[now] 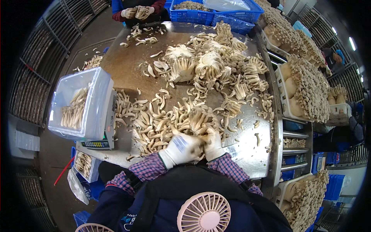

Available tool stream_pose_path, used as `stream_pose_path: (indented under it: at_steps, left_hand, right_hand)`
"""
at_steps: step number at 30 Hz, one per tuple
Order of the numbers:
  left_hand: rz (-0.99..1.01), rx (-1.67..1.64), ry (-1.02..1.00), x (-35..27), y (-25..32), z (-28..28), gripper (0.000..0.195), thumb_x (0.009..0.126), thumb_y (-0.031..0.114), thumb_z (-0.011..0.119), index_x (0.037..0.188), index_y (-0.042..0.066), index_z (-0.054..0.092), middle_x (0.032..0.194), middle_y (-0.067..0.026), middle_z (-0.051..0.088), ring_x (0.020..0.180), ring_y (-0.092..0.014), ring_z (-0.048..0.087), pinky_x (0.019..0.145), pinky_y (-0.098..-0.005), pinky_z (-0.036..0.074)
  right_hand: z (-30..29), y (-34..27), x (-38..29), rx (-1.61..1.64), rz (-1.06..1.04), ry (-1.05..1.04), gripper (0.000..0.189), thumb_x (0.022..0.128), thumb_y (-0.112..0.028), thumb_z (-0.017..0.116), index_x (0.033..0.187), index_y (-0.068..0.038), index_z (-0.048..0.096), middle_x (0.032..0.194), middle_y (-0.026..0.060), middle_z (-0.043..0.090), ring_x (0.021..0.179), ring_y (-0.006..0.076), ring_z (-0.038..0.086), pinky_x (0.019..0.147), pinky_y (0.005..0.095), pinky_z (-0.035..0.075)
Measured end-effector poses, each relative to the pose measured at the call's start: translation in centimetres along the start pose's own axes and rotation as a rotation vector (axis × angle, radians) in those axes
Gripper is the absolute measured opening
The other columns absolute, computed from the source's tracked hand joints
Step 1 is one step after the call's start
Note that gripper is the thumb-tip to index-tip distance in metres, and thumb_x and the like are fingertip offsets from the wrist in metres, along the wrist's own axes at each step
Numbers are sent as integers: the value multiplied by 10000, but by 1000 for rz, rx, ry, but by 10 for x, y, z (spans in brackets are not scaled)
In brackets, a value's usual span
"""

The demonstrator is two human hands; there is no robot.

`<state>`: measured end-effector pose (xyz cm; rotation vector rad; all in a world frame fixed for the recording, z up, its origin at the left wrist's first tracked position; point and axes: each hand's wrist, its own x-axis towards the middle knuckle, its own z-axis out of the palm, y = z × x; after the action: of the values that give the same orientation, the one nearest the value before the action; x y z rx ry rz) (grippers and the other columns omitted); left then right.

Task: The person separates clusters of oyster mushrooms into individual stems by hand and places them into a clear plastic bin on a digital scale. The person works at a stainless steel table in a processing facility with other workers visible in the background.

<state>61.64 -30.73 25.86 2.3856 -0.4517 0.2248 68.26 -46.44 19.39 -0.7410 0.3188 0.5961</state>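
My left hand (183, 147), in a white work glove with a blue printed mark, is curled near the table's front edge. Its fingers meet those of my right hand (214, 144), also gloved. The right fingertips grip the near side of a mushroom cluster (200, 119) with long pale stems. What lies inside the left palm is hidden. Loose single mushrooms (158, 127) are heaped in front of and to the left of my hands. Farther back on the metal table (130, 63) stands a pile of larger mushroom clumps (210, 65), some with their cut bases showing.
At left, a clear plastic bin (81, 107) holding mushrooms rests tilted on a digital scale (100, 144). Mushroom-filled white crates (285, 103) line the roller conveyor (295, 151) at right. Across the table a person's gloved hands (137, 12) hold mushrooms, beside blue crates (191, 17).
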Motion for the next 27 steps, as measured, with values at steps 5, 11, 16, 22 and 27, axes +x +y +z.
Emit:
stream_pose_path:
  at_steps: [5, 11, 16, 22, 27]
  left_hand:
    - [-327, -14, 335, 5, -23, 2, 456, 780, 270, 832, 1050, -37, 630, 953, -161, 668, 941, -311, 662, 876, -440, 534]
    - [24, -49, -79, -7, -11, 6, 228, 829, 246, 737, 967, 76, 675, 989, -145, 657, 960, -344, 638, 837, -453, 517]
    - [-402, -205, 238, 9, -10, -19, 658, 761, 314, 842, 1253, -47, 596, 1132, -253, 621, 1034, -363, 642, 919, -420, 529]
    - [126, -133, -157, -10, -15, -2, 293, 825, 213, 744, 1065, 56, 680, 955, -156, 686, 924, -343, 675, 867, -421, 536]
    - [-405, -224, 323, -4, -28, -24, 743, 884, 430, 767, 1355, -65, 475, 1201, -234, 591, 1127, -330, 605, 975, -408, 495]
  right_hand:
    - [15, 27, -5, 3, -315, -11, 252, 925, 27, 539, 1158, 11, 634, 1026, 88, 701, 957, 200, 689, 873, 334, 575]
    - [17, 6, -9, -5, -169, -28, 297, 922, 33, 591, 1215, 25, 634, 1147, 109, 700, 1017, 213, 685, 880, 327, 571]
    - [31, 7, -15, -57, -289, -34, 405, 919, 48, 611, 1318, -8, 569, 1167, 103, 689, 1038, 223, 677, 927, 333, 558]
    - [11, -1, 4, 137, -17, -45, 475, 922, -15, 617, 1379, -110, 530, 1349, 83, 596, 1234, 266, 577, 1031, 486, 502]
    - [-21, 4, 14, 215, -55, -191, 512, 910, -33, 628, 1396, -160, 529, 1356, 55, 598, 1237, 226, 582, 1076, 441, 473]
